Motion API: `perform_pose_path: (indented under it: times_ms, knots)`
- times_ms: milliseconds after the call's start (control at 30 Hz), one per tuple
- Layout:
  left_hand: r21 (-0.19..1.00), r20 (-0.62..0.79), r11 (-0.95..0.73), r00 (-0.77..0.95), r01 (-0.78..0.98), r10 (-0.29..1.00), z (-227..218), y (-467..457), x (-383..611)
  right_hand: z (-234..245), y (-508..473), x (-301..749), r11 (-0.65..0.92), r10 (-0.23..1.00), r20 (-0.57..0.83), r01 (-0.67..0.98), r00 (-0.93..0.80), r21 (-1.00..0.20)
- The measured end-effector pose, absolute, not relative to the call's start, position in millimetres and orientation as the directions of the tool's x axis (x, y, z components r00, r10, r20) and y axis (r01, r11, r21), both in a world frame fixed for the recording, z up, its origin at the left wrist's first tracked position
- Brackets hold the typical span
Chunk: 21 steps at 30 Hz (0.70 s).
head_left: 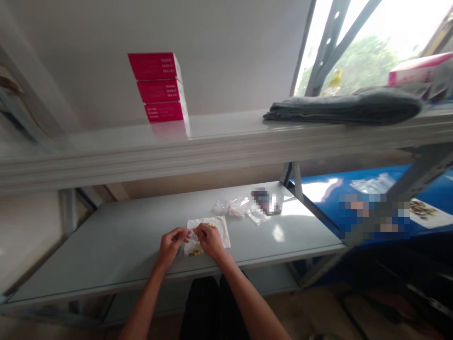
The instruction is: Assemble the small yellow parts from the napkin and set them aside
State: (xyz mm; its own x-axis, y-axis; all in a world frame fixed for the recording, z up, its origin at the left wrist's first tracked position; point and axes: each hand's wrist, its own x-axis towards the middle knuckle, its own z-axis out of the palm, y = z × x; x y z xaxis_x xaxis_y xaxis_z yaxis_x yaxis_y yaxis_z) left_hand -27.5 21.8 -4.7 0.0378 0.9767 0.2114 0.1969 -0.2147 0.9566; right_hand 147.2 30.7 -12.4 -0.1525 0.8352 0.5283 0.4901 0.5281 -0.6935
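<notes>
My left hand (171,243) and my right hand (211,240) meet over a white sheet (221,227) lying on the grey shelf (116,245). Both hands have their fingers pinched together on something small between them, too small to name. Small yellow pieces (194,252) lie on the sheet just under my hands, and more yellow pieces (210,225) show behind my right hand.
Clear plastic bags (231,207) lie behind the sheet. Three stacked pink boxes (161,87) and a folded dark cloth (345,107) sit on the upper shelf (219,141). A blue table (435,191) with small items stands at right.
</notes>
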Motion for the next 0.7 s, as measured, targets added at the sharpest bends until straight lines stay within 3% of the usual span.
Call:
perform_pose_path:
  times_ms: [200, 367, 500, 600, 700]
  knots:
    - [0.946, 0.206, -0.206, 0.026, 0.251, 0.978, -8, 24, -28, -17, 33, 146, 0.55, 0.821, 0.553, 0.456, -0.142, -0.7]
    - [0.963, 0.19, -0.182, -0.021, 0.196, 0.982, 0, 22, -32, -13, 30, 145, 0.569, 0.811, 0.562, 0.45, -0.164, -0.689]
    - [0.965, 0.196, -0.168, -0.129, 0.2, 0.972, 10, 29, -65, -13, 31, 146, 0.481, 0.832, 0.553, 0.539, -0.033, -0.692]
    - [0.912, 0.194, -0.114, -0.168, 0.394, 0.966, 12, 42, -104, -15, 33, 147, 0.445, 0.828, 0.559, 0.576, 0.026, -0.686]
    - [0.632, 0.34, -0.133, -0.119, 0.763, 0.933, 8, 48, -133, -16, 35, 148, 0.442, 0.827, 0.561, 0.584, 0.029, -0.681]
